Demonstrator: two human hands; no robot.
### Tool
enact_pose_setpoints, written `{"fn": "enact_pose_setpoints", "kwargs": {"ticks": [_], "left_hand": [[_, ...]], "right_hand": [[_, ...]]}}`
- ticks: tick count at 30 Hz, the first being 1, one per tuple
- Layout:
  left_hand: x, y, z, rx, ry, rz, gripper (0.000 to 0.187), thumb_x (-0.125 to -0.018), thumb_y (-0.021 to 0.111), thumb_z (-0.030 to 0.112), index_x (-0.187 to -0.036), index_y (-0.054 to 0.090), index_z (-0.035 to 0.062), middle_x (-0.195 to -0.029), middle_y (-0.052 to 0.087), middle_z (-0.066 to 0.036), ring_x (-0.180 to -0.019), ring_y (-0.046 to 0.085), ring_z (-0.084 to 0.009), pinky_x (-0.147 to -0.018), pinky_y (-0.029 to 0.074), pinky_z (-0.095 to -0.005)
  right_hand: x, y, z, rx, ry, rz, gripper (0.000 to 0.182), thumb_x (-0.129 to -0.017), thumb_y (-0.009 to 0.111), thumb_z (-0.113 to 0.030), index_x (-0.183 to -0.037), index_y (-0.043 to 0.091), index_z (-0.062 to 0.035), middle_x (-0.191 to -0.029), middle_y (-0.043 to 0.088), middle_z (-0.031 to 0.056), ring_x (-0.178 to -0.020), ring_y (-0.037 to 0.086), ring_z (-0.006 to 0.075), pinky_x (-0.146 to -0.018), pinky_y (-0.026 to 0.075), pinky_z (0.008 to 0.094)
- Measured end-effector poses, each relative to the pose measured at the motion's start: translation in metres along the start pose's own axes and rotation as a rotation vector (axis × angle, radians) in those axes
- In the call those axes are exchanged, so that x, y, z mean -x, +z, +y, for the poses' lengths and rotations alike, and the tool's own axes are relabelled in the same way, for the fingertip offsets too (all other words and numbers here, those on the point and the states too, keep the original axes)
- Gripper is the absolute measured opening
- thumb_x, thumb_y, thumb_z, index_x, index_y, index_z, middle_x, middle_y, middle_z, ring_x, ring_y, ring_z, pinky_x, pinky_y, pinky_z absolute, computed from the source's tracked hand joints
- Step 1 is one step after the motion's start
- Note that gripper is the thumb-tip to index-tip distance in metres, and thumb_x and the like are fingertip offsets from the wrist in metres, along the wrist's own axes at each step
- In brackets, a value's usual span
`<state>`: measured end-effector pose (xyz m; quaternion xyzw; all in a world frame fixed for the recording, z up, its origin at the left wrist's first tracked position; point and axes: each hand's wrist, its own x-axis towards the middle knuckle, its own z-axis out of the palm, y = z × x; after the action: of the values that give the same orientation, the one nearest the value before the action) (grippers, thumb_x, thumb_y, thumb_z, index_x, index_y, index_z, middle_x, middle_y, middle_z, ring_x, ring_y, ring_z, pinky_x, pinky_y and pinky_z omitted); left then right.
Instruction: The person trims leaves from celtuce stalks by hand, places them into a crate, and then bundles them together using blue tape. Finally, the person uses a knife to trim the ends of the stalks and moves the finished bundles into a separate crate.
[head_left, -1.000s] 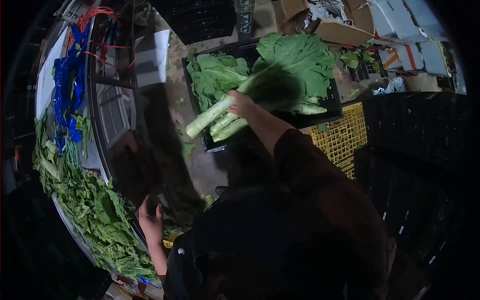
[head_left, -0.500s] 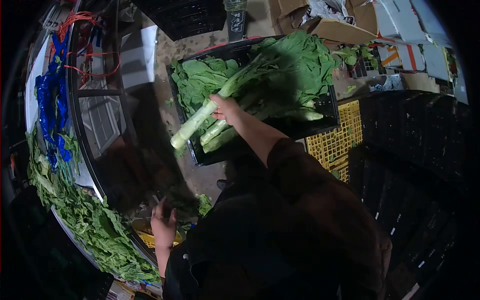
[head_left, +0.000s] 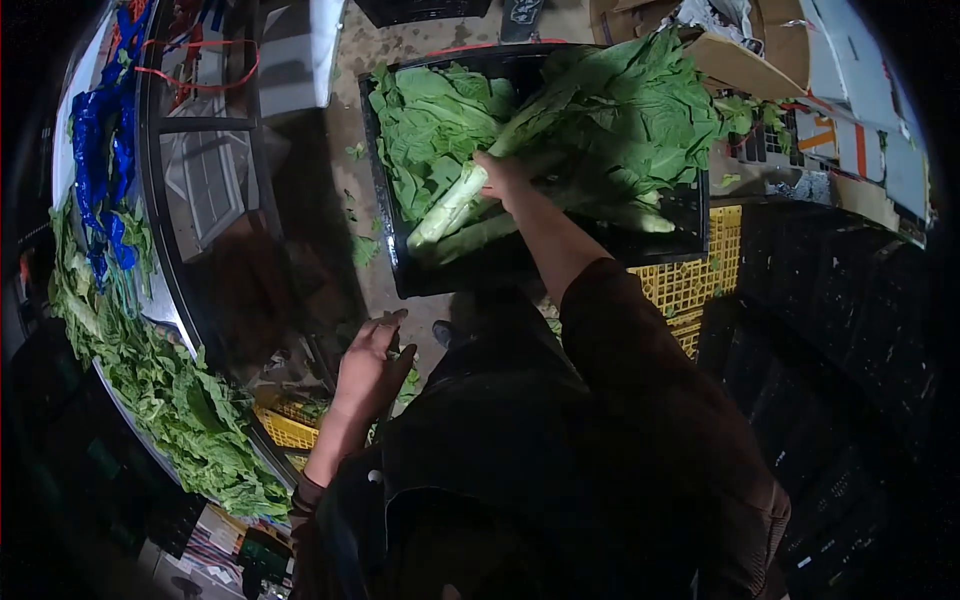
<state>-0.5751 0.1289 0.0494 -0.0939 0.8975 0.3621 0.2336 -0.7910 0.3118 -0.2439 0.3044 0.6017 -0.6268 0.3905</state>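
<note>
My right hand (head_left: 500, 180) is wrapped round a thick pale stalk (head_left: 455, 205) of a leafy green vegetable, low over a black crate (head_left: 400, 270). The stalk's cut end points to the crate's near left corner, and its broad leaves (head_left: 655, 100) spread over the right side. Another leafy bunch (head_left: 430, 120) lies in the crate's left part, and more stalks rest under my right arm. Nearer my body, my left hand (head_left: 378, 355) hangs left of centre, fingers apart and bent, holding nothing.
Leafy greens (head_left: 180, 420) cover a bench at the left, below blue plastic (head_left: 100, 190). Yellow crates (head_left: 700, 265) stand right of the black crate, beside dark stacked crates (head_left: 830, 300). An open cardboard box (head_left: 750, 60) is at the upper right.
The held stalk has come down and shifted inward over the crate with my right hand. My left hand has risen and moved right. The view has shifted, too.
</note>
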Motion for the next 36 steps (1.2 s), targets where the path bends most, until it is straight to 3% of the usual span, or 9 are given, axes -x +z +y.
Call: {"fn": "enact_pose_setpoints", "kwargs": {"ticks": [3, 7, 9, 10, 12, 14, 19, 24, 36], "left_hand": [[-0.003, 0.007, 0.001, -0.016, -0.001, -0.037, 0.045, -0.078, 0.068, 0.012, -0.121, 0.056, 0.0080, -0.110, 0.058, -0.015, -0.099, 0.059, -0.0321, -0.085, 0.049, -0.0365], [-0.014, 0.015, -0.004, -0.055, 0.036, -0.085, 0.050, -0.076, 0.069, 0.013, -0.124, 0.054, 0.0096, -0.112, 0.058, -0.016, -0.099, 0.059, -0.0318, -0.085, 0.049, -0.0372], [-0.027, 0.019, -0.007, -0.046, 0.019, -0.111, 0.052, -0.076, 0.069, 0.014, -0.125, 0.052, 0.0105, -0.113, 0.058, -0.016, -0.099, 0.059, -0.0318, -0.085, 0.049, -0.0375], [-0.036, 0.024, -0.011, -0.121, -0.001, -0.138, 0.053, -0.077, 0.068, 0.016, -0.127, 0.051, 0.0116, -0.114, 0.057, -0.016, -0.101, 0.058, -0.0321, -0.085, 0.049, -0.0383], [-0.057, 0.037, -0.022, -0.227, 0.000, -0.139, 0.058, -0.078, 0.066, 0.022, -0.132, 0.046, 0.0142, -0.120, 0.054, -0.017, -0.105, 0.056, -0.0344, -0.086, 0.049, -0.0415], [-0.087, 0.050, -0.022, -0.253, 0.079, -0.080, 0.060, -0.079, 0.066, 0.024, -0.134, 0.044, 0.0146, -0.123, 0.052, -0.018, -0.106, 0.055, -0.0361, -0.087, 0.048, -0.0425], [-0.177, 0.091, -0.037, -0.359, 0.291, 0.081, 0.066, -0.080, 0.064, 0.028, -0.139, 0.036, 0.0206, -0.135, 0.043, -0.017, -0.108, 0.053, -0.0402, -0.091, 0.045, -0.0450], [-0.208, 0.116, -0.044, -0.408, 0.189, -0.077, 0.071, -0.081, 0.061, 0.017, -0.142, 0.029, 0.0331, -0.143, 0.034, -0.014, -0.112, 0.052, -0.0393, -0.090, 0.046, -0.0456], [-0.240, 0.125, -0.057, -0.307, 0.040, -0.209, 0.079, -0.082, 0.048, -0.004, -0.146, 0.020, 0.0300, -0.147, 0.026, -0.018, -0.121, 0.046, -0.0400, -0.093, 0.045, -0.0431]], "right_hand": [[0.005, -0.007, -0.024, 0.257, 0.090, -0.121, 0.060, -0.082, 0.062, -0.052, -0.116, 0.051, -0.0030, -0.107, 0.057, 0.0170, -0.074, 0.061, 0.0244, -0.056, 0.050, 0.0345], [0.038, -0.016, -0.064, 0.849, 0.119, -0.166, 0.069, -0.085, 0.045, -0.066, -0.082, 0.056, 0.0022, -0.056, 0.055, 0.0148, -0.041, 0.049, 0.0213, -0.045, 0.040, 0.0352], [0.053, -0.026, -0.081, 1.312, -0.018, -0.299, 0.070, -0.085, 0.043, -0.067, -0.073, 0.058, 0.0000, -0.069, 0.061, 0.0143, -0.051, 0.055, 0.0238, -0.052, 0.045, 0.0367], [0.062, -0.031, -0.080, 1.525, -0.428, 0.005, 0.059, -0.084, 0.051, -0.061, -0.083, 0.061, -0.0029, -0.084, 0.064, 0.0151, -0.068, 0.060, 0.0289, -0.062, 0.048, 0.0402], [0.089, -0.049, -0.108, 1.384, -0.681, 0.419, 0.049, -0.082, 0.057, -0.052, -0.100, 0.061, -0.0067, -0.104, 0.062, 0.0155, -0.092, 0.059, 0.0316, -0.079, 0.047, 0.0430], [0.075, -0.095, -0.141, 1.356, -1.241, 0.723, 0.052, -0.082, 0.056, -0.050, -0.117, 0.057, -0.0113, -0.126, 0.052, 0.0090, -0.117, 0.046, 0.0330, -0.097, 0.035, 0.0519], [0.057, -0.159, -0.173, 1.616, -0.934, 1.054, 0.067, -0.084, 0.055, -0.051, -0.139, 0.037, -0.0170, -0.145, 0.033, 0.0042, -0.132, 0.028, 0.0365, -0.104, 0.023, 0.0597], [0.024, -0.196, -0.121, 1.440, -0.364, 0.731, 0.076, -0.088, 0.045, -0.058, -0.149, 0.015, -0.0218, -0.155, 0.012, 0.0029, -0.140, 0.014, 0.0362, -0.111, 0.020, 0.0477], [-0.012, -0.199, -0.122, 1.327, -0.344, 0.660, 0.076, -0.089, 0.040, -0.061, -0.149, 0.012, -0.0228, -0.156, 0.007, 0.0025, -0.142, 0.006, 0.0349, -0.112, 0.019, 0.0460]]}}
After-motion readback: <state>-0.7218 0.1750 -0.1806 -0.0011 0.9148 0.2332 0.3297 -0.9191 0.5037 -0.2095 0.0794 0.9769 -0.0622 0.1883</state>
